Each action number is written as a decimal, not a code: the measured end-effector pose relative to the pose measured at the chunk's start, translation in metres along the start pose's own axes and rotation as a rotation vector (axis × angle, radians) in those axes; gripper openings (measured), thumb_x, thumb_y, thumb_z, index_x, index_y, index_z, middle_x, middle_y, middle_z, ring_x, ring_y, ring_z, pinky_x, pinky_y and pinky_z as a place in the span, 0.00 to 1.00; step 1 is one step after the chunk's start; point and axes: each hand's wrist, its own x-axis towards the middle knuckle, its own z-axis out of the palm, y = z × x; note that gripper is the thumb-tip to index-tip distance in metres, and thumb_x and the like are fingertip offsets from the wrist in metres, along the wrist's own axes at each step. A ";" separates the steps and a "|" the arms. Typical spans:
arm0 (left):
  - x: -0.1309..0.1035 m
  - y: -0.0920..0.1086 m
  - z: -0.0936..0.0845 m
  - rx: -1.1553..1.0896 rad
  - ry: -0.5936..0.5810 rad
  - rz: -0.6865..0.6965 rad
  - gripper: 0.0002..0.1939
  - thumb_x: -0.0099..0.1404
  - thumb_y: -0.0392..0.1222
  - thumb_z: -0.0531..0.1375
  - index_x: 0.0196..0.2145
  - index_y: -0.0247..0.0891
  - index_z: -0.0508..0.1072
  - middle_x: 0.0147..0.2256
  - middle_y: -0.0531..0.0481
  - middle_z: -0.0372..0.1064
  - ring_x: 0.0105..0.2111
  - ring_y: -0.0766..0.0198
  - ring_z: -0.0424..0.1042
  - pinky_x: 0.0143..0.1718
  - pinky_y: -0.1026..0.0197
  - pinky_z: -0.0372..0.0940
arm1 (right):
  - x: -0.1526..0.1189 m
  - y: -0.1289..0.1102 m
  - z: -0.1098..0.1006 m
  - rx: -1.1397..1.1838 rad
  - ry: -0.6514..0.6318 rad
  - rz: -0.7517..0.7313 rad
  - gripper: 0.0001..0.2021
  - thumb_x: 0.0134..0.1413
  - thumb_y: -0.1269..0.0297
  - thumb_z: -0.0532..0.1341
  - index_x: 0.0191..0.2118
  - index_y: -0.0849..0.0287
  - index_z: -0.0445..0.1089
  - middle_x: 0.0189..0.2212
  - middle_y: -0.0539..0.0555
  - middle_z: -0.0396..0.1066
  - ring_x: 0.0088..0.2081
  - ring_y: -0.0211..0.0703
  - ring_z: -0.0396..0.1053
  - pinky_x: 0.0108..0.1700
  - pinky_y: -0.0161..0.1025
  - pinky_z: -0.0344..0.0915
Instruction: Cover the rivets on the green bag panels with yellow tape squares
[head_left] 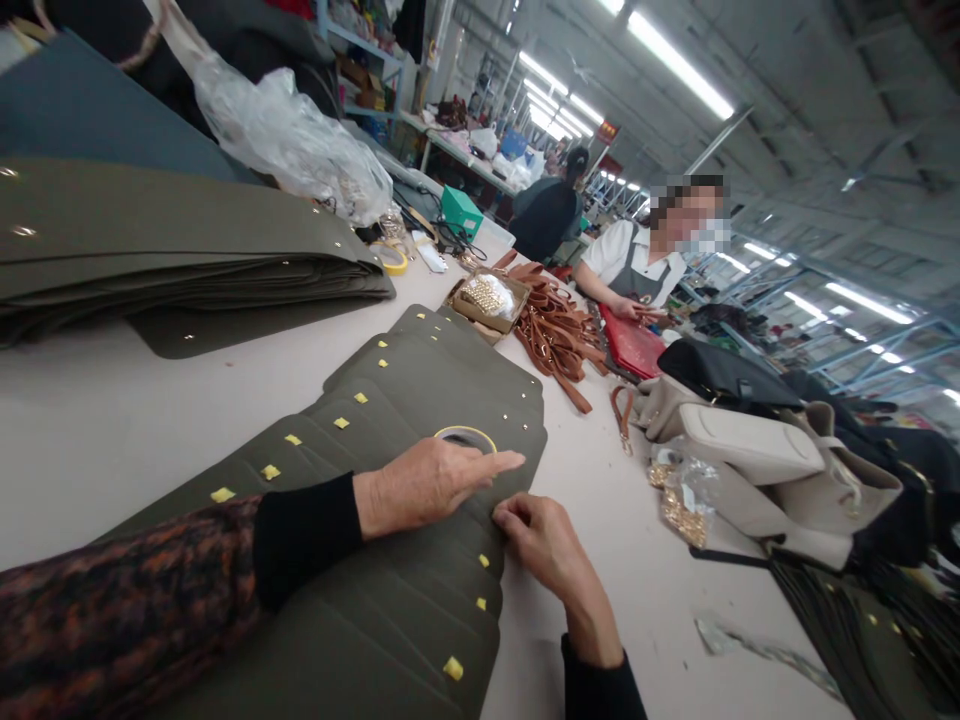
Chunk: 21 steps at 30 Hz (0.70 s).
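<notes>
Overhead, strip lights [679, 62] lit; pale tabletop [600, 510] carries olive panels [480, 370], brown straps [559, 325]. Left hand [420, 485] at tape roll [466, 430], grip unclear; right hand [546, 545], grip together.

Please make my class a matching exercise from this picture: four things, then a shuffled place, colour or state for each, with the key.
1. Left hand
2. Right hand
3. Tape roll
4. Straps

A. Brown, in a tangled heap
B. Thumb and fingers drawn together near the edge of the dark green sheets
C. Yellow-rimmed, partly hidden behind a hand
D. Fingers outstretched above the sheets

Pairs: 1-D, 2-B, 3-C, 4-A
</notes>
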 end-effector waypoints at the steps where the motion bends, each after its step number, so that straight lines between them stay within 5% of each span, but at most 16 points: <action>1: -0.001 0.000 0.000 -0.015 0.023 0.012 0.19 0.71 0.37 0.50 0.58 0.38 0.59 0.42 0.48 0.73 0.38 0.64 0.73 0.40 0.63 0.68 | -0.003 -0.002 0.000 0.049 0.073 -0.036 0.10 0.55 0.65 0.57 0.28 0.57 0.74 0.25 0.50 0.75 0.28 0.41 0.70 0.30 0.34 0.62; 4: -0.003 0.002 0.003 -0.022 0.036 0.023 0.23 0.71 0.38 0.51 0.62 0.36 0.53 0.47 0.44 0.72 0.42 0.62 0.74 0.42 0.61 0.70 | -0.007 -0.010 0.002 0.156 0.290 -0.194 0.09 0.58 0.64 0.56 0.39 0.58 0.74 0.33 0.53 0.76 0.32 0.40 0.71 0.36 0.36 0.66; 10: -0.003 0.002 0.007 -0.056 0.019 0.014 0.23 0.71 0.38 0.52 0.61 0.34 0.53 0.46 0.42 0.73 0.41 0.61 0.75 0.41 0.62 0.70 | -0.003 -0.024 0.012 0.054 0.387 -0.489 0.08 0.59 0.72 0.55 0.40 0.58 0.71 0.35 0.54 0.74 0.36 0.40 0.71 0.40 0.37 0.67; 21: 0.002 0.003 0.006 -0.189 -0.012 -0.136 0.05 0.67 0.33 0.51 0.38 0.40 0.65 0.30 0.55 0.70 0.26 0.66 0.70 0.26 0.66 0.60 | 0.010 -0.017 0.029 -0.134 0.607 -0.573 0.08 0.55 0.74 0.53 0.30 0.58 0.68 0.23 0.49 0.67 0.25 0.37 0.65 0.28 0.33 0.61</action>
